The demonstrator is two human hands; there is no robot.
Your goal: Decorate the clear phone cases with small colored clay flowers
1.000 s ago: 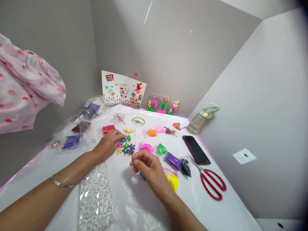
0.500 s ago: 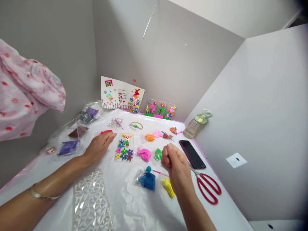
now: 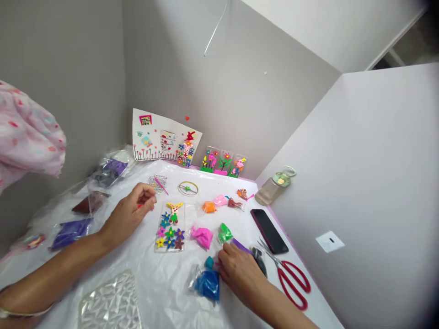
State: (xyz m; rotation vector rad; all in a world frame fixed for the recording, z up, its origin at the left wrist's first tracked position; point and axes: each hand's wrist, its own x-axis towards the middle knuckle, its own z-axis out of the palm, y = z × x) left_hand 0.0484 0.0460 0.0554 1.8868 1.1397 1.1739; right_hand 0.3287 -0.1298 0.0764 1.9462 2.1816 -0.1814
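Note:
My left hand [image 3: 132,211] is held over the left of the table with its fingers curled. A bit of red material [image 3: 140,205] shows between the fingers; whether they grip it is unclear. My right hand [image 3: 242,267] is low on the table, fingers closed on a thin pink stick [image 3: 217,263], mostly hidden beneath it. Beside those fingers are a blue clay packet [image 3: 207,284], a small teal lump [image 3: 209,262] and a green clay packet [image 3: 224,233]. Between the hands lies a clear phone case [image 3: 157,237] decorated with a clay rabbit and several flowers.
Red-handled scissors [image 3: 291,283], a phone [image 3: 269,230] and a bottle [image 3: 274,186] line the right side. Pink [image 3: 201,236] and orange clay [image 3: 209,207] lie mid-table. A textured clear sheet [image 3: 111,304] is in front; purple packets [image 3: 70,233] are left. Decorated cards stand behind.
My right hand has come down from above the table onto the pink stick, uncovering purple and black packets. My left hand's fingers have curled. The view has shifted slightly.

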